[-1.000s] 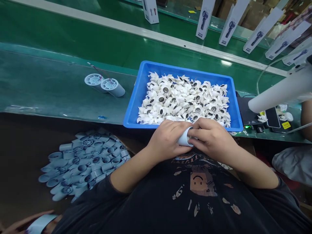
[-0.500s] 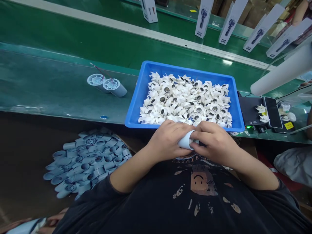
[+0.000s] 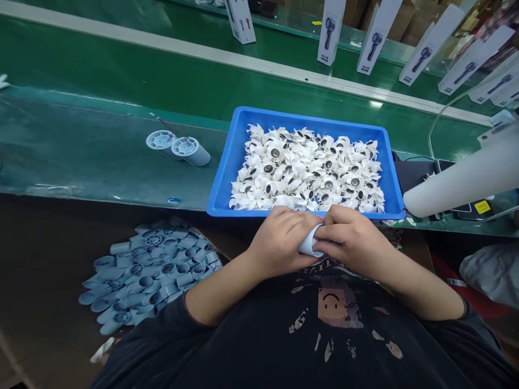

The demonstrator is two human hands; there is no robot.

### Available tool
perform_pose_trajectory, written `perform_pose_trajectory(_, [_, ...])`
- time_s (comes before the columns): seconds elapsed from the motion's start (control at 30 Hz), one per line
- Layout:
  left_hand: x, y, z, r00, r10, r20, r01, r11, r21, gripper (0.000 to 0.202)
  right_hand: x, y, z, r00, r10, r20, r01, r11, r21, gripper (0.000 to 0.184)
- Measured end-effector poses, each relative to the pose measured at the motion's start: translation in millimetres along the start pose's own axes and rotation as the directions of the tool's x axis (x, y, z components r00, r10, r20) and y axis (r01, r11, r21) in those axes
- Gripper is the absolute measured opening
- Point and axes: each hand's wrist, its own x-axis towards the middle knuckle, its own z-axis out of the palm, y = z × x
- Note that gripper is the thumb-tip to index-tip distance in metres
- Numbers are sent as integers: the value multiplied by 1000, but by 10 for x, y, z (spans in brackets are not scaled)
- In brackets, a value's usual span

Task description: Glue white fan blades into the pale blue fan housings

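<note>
Both my hands meet close to my chest, just in front of the blue tray. My left hand is wrapped round a pale blue-grey plastic tube, whose rim shows between the hands. My right hand is closed over the tube's open end, fingers pressed together on it. What lies under those fingers is hidden. The tray is heaped with several white fan impellers with dark metal hubs.
Two finished grey tubes with wires lie on the green belt left of the tray. A pile of empty grey tubes sits low at my left. White product boxes stand along the far belt. A white cylinder juts in at right.
My hands stay clasped on the tube and have shifted only slightly. The view has tilted a little. The white cylinder at right has swung lower.
</note>
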Motion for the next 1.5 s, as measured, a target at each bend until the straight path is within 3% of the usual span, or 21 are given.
perform_pose_trajectory(0.1, [-7,25,-49,999,1,-32,5,987,162,32,12,35,16,994,53,-94,-45,995,84,15])
perform_pose_trajectory(0.27, [27,56,-158,976,-56,211,69,996,-53,32,66,130,13,980,-199,19,194,970,149,24])
perform_pose_trajectory(0.37, [58,54,-159,988,-101,120,78,980,181,32,77,201,92,984,-124,-129,140,982,126,29])
perform_pose_trajectory(0.43, [74,34,-143,991,-100,90,76,969,235,31,62,231,131,981,-38,-190,70,983,168,29])
perform_pose_trajectory(0.53, [81,-16,-121,990,-107,97,99,991,85,35,14,221,87,984,22,-177,12,983,186,31])
perform_pose_trajectory(0.6, [72,-53,-108,985,-156,78,156,988,-4,38,-25,185,21,973,21,-230,16,988,156,35])
perform_pose_trajectory(0.77, [21,-139,-35,974,-228,14,228,969,-96,46,-113,128,-7,943,-96,-320,90,995,-33,57])
perform_pose_trajectory(0.9, [-7,-179,18,966,-255,45,259,956,-136,50,-177,146,40,897,-152,-415,136,988,-69,43])
perform_pose_trajectory(0.97, [-9,-191,2,968,-244,67,252,954,-161,53,-206,166,64,897,-164,-410,151,986,-65,48])
perform_pose_trajectory(1.07, [27,-274,-108,980,-188,70,196,973,-120,59,-296,230,100,933,-158,-323,128,985,-112,62])
perform_pose_trajectory(1.13, [118,-434,-230,974,-210,85,214,976,-34,60,-423,299,102,937,-126,-325,92,989,-119,59])
perform_pose_trajectory(1.2, [308,-702,-349,944,-299,138,297,954,32,55,-596,371,83,915,-59,-399,29,996,-81,49])
perform_pose_trajectory(1.3, [796,-1224,-413,836,-522,167,510,853,109,49,-837,418,55,840,25,-542,-37,999,-12,34])
perform_pose_trajectory(1.37, [1172,-1553,-333,730,-674,113,646,735,208,55,-917,388,59,796,9,-605,-20,1000,-13,27])
perform_pose_trajectory(1.43, [1484,-1806,-178,709,-698,95,660,706,257,61,-927,323,76,776,-31,-630,9,999,-38,23])
perform_pose_trajectory(1.5, [1680,-1976,0,675,-730,112,675,671,308,54,-914,258,94,781,-49,-623,28,999,-43,22])
